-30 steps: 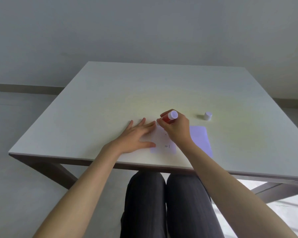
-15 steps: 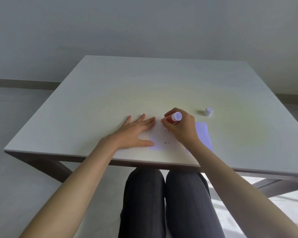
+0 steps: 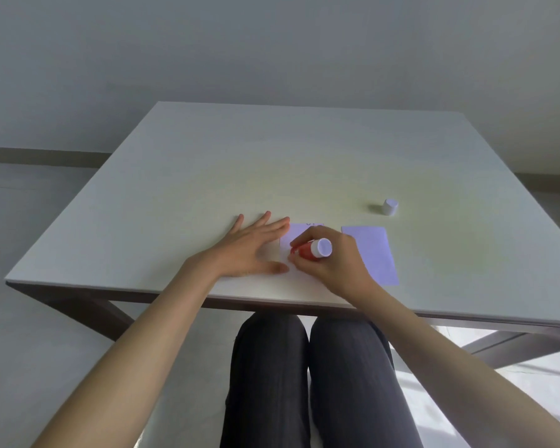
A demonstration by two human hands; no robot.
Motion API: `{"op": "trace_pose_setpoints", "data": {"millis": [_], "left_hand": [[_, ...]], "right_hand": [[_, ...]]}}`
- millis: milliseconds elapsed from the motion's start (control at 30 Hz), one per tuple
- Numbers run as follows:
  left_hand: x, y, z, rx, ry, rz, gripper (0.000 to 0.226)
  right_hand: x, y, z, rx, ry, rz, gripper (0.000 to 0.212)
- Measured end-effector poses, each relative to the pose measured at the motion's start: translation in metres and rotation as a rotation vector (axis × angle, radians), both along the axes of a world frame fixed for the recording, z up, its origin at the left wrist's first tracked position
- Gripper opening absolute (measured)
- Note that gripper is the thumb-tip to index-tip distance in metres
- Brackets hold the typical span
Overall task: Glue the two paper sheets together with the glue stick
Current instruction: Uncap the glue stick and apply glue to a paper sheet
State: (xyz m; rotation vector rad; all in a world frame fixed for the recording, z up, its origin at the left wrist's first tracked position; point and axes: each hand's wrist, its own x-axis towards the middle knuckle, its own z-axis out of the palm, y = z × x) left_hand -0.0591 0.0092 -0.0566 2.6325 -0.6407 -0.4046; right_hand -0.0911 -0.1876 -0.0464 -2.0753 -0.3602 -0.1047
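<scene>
A pale table (image 3: 207, 176) fills the view, seen from above a seated person's knees. Two small sheets lie side by side near its front edge: the right sheet (image 3: 374, 253) bare, the left sheet (image 3: 299, 232) largely covered by the hands. The left hand (image 3: 251, 250) lies flat and spread, fingertips and thumb pinning that sheet's left edge. The right hand (image 3: 333, 263) is curled tight around the glue stick (image 3: 314, 248), red barrel tilted, white end up, tip down on the paper. Half a second ago the stick stood at the sheet's far edge; it now sits nearer the person, toward the left side, which suggests gluing strokes are under way. The sheets remain apart, so joining is yet to come. The cap (image 3: 390, 206) stands alone beyond the right sheet.
</scene>
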Motion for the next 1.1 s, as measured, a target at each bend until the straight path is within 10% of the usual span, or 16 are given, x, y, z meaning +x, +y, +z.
{"op": "trace_pose_setpoints", "data": {"millis": [233, 433, 633, 1100], "left_hand": [[0.0, 0.002, 0.002, 0.028, -0.018, -0.018, 0.08], [0.0, -0.001, -0.003, 0.014, -0.019, -0.015, 0.083], [0.001, 0.002, -0.001, 0.031, -0.021, -0.018, 0.081], [0.003, 0.003, -0.004, 0.055, -0.025, -0.027, 0.09]], "right_hand": [[0.033, -0.02, 0.012, -0.014, 0.044, -0.238, 0.008], [-0.016, -0.012, 0.005, -0.074, -0.049, 0.106, 0.009], [0.021, -0.03, 0.016, -0.057, 0.056, -0.205, 0.004], [-0.018, -0.041, 0.01, -0.047, 0.006, -0.015, 0.011]]}}
